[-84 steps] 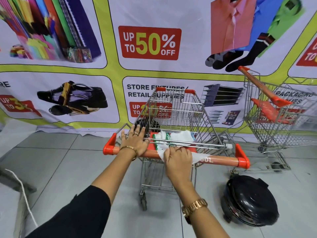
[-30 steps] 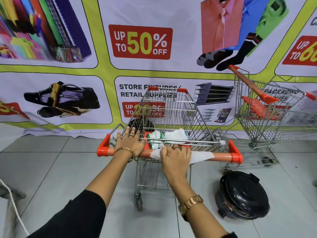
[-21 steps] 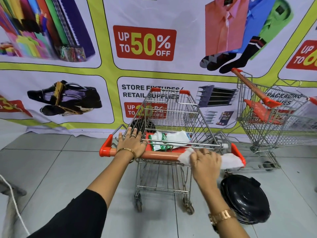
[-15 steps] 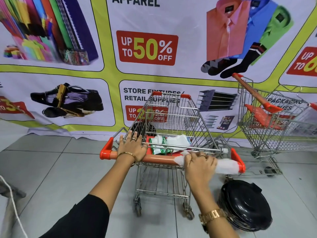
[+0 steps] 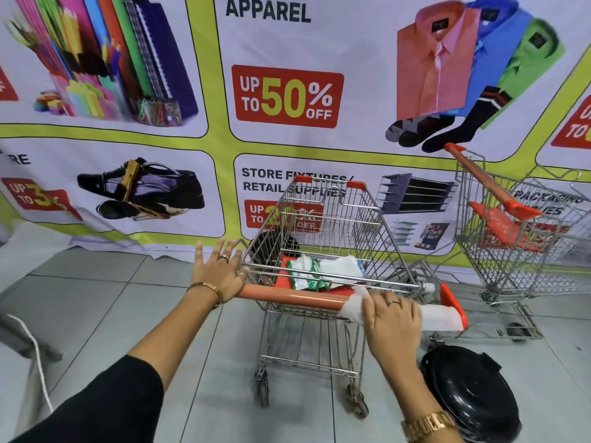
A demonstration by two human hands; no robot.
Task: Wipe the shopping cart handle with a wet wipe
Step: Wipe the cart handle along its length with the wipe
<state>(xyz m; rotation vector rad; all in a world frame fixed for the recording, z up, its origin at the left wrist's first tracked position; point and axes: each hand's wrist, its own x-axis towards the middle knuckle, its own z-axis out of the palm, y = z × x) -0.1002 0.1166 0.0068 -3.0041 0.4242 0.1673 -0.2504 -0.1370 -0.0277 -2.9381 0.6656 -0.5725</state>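
Note:
A wire shopping cart (image 5: 323,225) stands in front of me with an orange handle (image 5: 287,295) across its near end. My right hand (image 5: 391,318) presses a white wet wipe (image 5: 439,314) around the right part of the handle, and the wipe reaches to the red end cap. My left hand (image 5: 220,273) rests by its palm on the handle's left end with the fingers spread and lifted, hiding that end cap. A green and white wipes pack (image 5: 308,276) lies on the red child seat inside the cart.
A second wire cart (image 5: 518,238) with an orange handle stands to the right against the banner wall (image 5: 287,97). A black domed lid or pot (image 5: 470,394) lies on the tiled floor right of my cart. A white cord (image 5: 35,356) runs down the far left.
My right hand slid the wipe from the handle's middle to its right part. My left hand's fingers have lifted and spread. The view has tilted up slightly.

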